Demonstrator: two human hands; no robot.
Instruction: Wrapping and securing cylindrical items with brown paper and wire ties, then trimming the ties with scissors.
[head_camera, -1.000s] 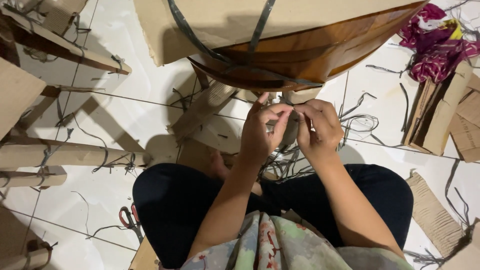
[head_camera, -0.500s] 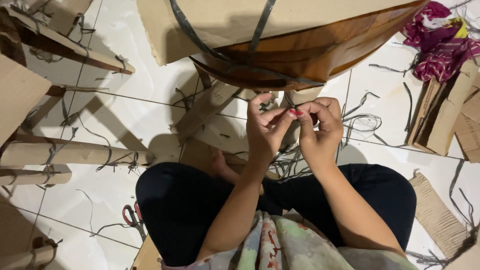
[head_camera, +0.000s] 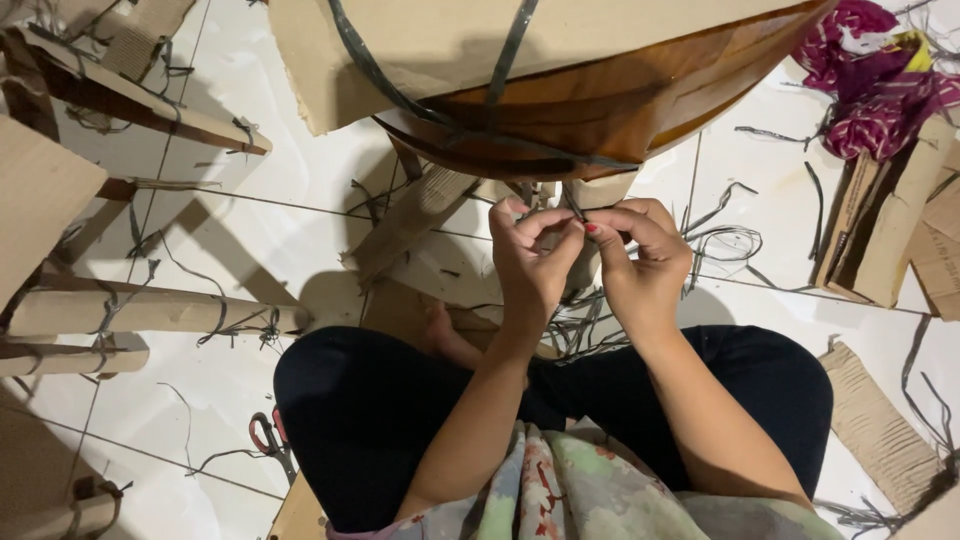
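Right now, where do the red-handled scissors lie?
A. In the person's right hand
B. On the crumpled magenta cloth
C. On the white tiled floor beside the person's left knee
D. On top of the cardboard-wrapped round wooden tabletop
C: the red-handled scissors lie on the white tiled floor by the left knee, while both the left hand and the right hand pinch a dark strap.

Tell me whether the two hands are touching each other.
Touching. The head view shows the left hand and right hand meeting at the fingertips, pinching a dark strap under the wooden furniture piece.
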